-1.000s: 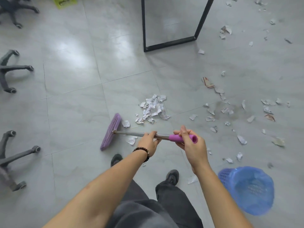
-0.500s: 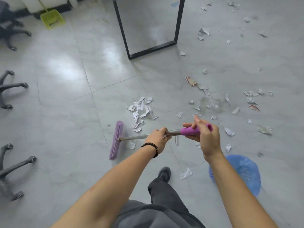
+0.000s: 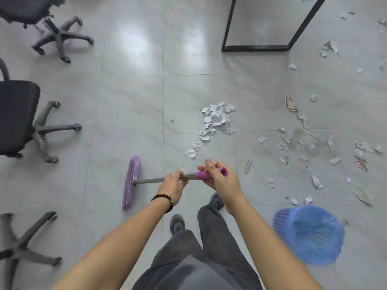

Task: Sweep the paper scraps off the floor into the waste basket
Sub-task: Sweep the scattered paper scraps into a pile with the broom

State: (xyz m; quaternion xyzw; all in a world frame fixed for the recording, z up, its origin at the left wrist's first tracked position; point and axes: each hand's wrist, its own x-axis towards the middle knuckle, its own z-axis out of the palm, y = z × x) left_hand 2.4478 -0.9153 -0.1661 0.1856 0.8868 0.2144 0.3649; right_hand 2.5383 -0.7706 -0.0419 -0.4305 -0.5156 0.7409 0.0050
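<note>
Head view: the left hand (image 3: 172, 186) is curled round the metal shaft of the broom (image 3: 146, 181). The right hand (image 3: 221, 182) grasps the purple grip (image 3: 202, 176) at the handle's top end, with two fingers lifted off it. The broom head (image 3: 130, 183) is down at floor level, out to the left of the left hand, bristle edge facing away from the person. A heap of scraps (image 3: 216, 120) lies ahead of the right hand, well apart from the broom head. Two crumpled strays (image 3: 191, 150) lie just ahead of the left hand, between it and the heap. The scattered scraps (image 3: 303, 141) cover the floor ahead of and to the right of the right hand. The waste basket (image 3: 310, 233) stands to the right of that hand and nearer the person's body. Its blue liner is visible, but blur prevents confirming its contents or whether it stands fully upright. Step in hand, as judged: gathering, with the broom head set at the start of a stroke. Nothing is yet positioned for transfer to the basket. The next move calls for carrying the head rightward across the floor to drive the strays into the heap. The scattered field must then be drawn in toward the basket side. Keep the strokes low and short, since light paper is likely to flutter past the bristles.
</note>
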